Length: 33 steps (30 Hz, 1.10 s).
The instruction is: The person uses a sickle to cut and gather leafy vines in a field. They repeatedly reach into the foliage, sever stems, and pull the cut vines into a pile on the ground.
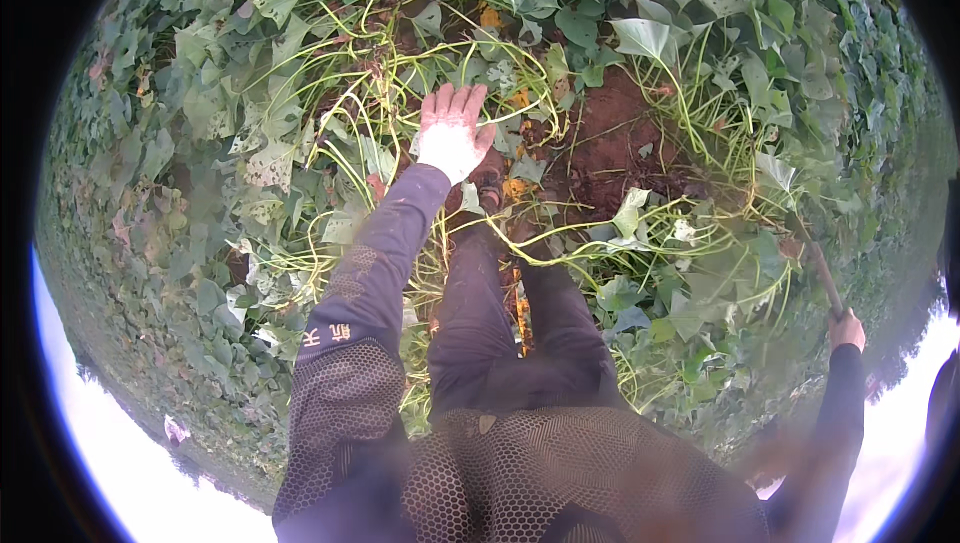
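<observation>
My left hand [453,136] reaches out palm down over a tangle of pale green vines [386,70], which look like sweet potato vines. Its fingers are stretched out, the thumb stands apart, and nothing shows in its grasp. Whether the fingertips touch the stems, I cannot tell. Far out on the right, my right hand [846,330] is closed around a wooden handle [823,273]. The handle slants up and left into the foliage, where leaves hide its far end.
Bare reddish soil [622,130] shows ahead, to the right of my left hand. Long stems [540,239] cross in front of my legs [476,303]. Yellow-orange patches [517,189] run between my feet. Dense leaves [172,235], some full of holes, surround me.
</observation>
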Motion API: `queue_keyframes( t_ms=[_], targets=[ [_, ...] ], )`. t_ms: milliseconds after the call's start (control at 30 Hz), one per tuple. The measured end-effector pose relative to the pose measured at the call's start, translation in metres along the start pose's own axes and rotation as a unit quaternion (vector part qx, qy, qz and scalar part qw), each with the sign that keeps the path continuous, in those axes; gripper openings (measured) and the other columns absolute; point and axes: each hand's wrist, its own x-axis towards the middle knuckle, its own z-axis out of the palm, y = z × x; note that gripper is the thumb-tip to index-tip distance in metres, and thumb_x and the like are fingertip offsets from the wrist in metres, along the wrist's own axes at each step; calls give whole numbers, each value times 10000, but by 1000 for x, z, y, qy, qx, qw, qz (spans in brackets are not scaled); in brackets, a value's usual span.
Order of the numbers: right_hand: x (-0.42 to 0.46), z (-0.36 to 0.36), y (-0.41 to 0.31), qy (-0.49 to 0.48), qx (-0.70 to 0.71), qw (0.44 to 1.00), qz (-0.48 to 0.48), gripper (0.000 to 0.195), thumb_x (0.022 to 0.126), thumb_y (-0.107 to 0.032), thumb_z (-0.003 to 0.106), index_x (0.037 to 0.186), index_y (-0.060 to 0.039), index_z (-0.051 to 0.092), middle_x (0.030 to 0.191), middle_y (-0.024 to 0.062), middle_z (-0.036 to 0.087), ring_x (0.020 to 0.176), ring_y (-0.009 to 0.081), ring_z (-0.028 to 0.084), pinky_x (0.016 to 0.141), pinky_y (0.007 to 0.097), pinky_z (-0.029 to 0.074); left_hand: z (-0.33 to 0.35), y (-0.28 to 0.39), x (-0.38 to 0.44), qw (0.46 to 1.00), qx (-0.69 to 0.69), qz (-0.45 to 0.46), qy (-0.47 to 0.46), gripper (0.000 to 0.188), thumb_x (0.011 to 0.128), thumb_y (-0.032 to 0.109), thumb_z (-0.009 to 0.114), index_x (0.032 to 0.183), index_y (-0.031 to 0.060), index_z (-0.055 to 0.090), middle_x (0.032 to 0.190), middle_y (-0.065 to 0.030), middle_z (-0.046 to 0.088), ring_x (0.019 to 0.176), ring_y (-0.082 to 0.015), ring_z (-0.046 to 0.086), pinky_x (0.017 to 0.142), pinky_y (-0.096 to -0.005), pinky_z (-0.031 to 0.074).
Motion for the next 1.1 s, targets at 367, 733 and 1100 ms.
queue_keyframes(
  t_ms=[367, 733, 1100],
  targets=[
    [106, 173, -81, -5, 472, 848, 240, 332, 772, -347, 751, 771, -29, 656, 686, 40, 608, 582, 148, 578, 530, 376, 455, -175, -245, -111, 840, 358, -113, -391, 268, 864, 195, 569, 936, 83, 802, 942, -97, 785, 1062, -207, 707, 1103, -399, 380],
    [12, 121, -100, -82, 578, 777, 236, 502, 774, -359, 788, 1004, 80, 712, 782, 117, 684, 649, 209, 656, 605, 404, 522, -397, -259, 25, 823, 406, -285, -275, 285, 901, 274, 555, 1022, 150, 781, 1029, -100, 787, 1011, -265, 747, 937, -470, 440],
    [52, 74, -183, -122, 626, 749, 177, 344, 823, -278, 714, 963, 36, 714, 732, 97, 665, 609, 224, 633, 571, 379, 502, -313, -321, -57, 811, 220, -411, -355, 528, 950, 455, 494, 1291, 110, 704, 1330, -194, 679, 1301, -342, 617, 1097, -477, 456]
  ],
)
